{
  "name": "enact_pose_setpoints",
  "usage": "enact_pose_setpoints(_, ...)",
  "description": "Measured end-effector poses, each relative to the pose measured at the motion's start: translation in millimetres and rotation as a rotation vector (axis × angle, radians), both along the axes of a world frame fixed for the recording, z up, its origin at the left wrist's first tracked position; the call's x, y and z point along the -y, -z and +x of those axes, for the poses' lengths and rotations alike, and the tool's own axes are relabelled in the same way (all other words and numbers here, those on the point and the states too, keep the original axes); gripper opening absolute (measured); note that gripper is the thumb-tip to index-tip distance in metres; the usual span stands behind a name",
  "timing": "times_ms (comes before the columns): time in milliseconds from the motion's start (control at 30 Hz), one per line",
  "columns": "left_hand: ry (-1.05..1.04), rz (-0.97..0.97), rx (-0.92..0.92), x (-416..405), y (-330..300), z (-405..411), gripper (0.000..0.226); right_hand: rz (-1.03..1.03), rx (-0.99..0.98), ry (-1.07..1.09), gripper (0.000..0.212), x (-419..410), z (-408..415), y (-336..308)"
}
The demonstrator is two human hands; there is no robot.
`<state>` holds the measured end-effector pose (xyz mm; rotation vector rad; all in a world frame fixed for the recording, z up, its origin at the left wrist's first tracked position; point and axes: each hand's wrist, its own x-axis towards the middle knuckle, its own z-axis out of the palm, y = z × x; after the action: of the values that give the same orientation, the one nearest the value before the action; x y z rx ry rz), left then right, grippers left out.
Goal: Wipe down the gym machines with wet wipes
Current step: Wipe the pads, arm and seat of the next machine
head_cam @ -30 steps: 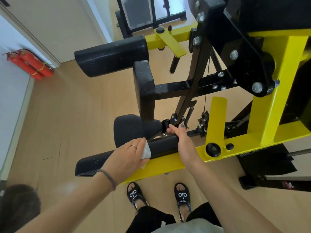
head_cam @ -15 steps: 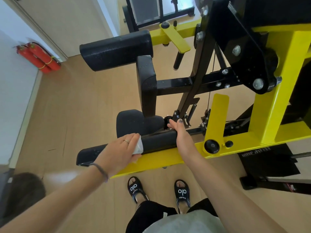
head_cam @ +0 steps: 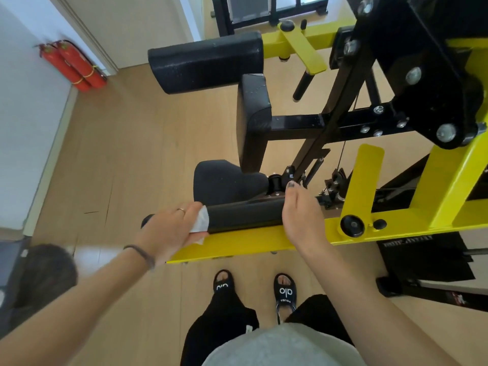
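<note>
Head view. The left hand [head_cam: 169, 231] wraps a white wet wipe [head_cam: 200, 224] around the black padded bar [head_cam: 245, 216] of the yellow-and-black gym machine [head_cam: 435, 186]; its curled fingers pinch the wipe against the padding. Beyond those fingertips the bar's end cap [head_cam: 146, 220] juts over bare wooden floor [head_cam: 111, 159]. The right hand [head_cam: 303, 215] grips the bar's inner end, fingers curled over the top; its fingertips are hidden behind the bar. The wipe is crumpled and mostly covered by the palm.

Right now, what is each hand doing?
Left hand: grips a wet wipe around the black foam roller.
Right hand: grips the same roller's other end.
</note>
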<state>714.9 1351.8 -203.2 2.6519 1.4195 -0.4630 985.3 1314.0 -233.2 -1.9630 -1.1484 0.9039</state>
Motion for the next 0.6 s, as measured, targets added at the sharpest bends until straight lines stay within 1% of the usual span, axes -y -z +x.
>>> enact_pose_setpoints(33,-0.032,-0.018,0.002,-2,2,-15,0.084,0.063,0.229,-0.029,0.050,-1,-5,1)
enact_pose_setpoints(67,-0.043,-0.037,-0.012,-3,2,-16,0.085,0.117,0.390,-0.052,0.050,-3,-12,2)
enact_pose_setpoints(100,-0.030,-0.044,-0.026,-4,1,-8,0.082,0.139,0.481,-0.069,0.049,-6,-21,2)
enact_pose_setpoints(133,-0.009,-0.045,0.000,-5,0,6,0.077,0.132,0.535,-0.085,0.049,-9,-29,2)
enact_pose_setpoints(200,0.032,-0.062,0.110,-3,-1,43,0.070,0.070,0.657,-0.094,0.055,-16,-42,-2)
enact_pose_setpoints(267,0.050,-0.054,0.167,-2,3,67,0.069,0.027,0.816,-0.074,0.060,-18,-48,0)
enact_pose_setpoints(333,0.103,-0.053,0.185,-6,3,56,0.064,-0.008,0.878,-0.055,0.059,-18,-49,3)
enact_pose_setpoints(433,0.157,-0.037,0.206,-15,4,-14,0.059,-0.031,0.891,-0.039,0.058,-20,-50,5)
enact_pose_setpoints(467,0.152,-0.019,0.194,-17,6,-41,0.061,-0.046,0.900,-0.020,0.058,-22,-52,6)
enact_pose_setpoints(533,0.050,-0.138,0.158,-17,7,-79,0.065,-0.089,0.921,0.033,0.057,-23,-62,8)
enact_pose_setpoints(567,0.010,-0.182,0.135,-17,9,-86,0.066,-0.085,0.909,0.050,0.057,-23,-71,9)
enact_pose_setpoints(600,0.011,-0.184,0.095,-18,11,-85,0.067,-0.064,0.891,0.056,0.056,-22,-83,10)
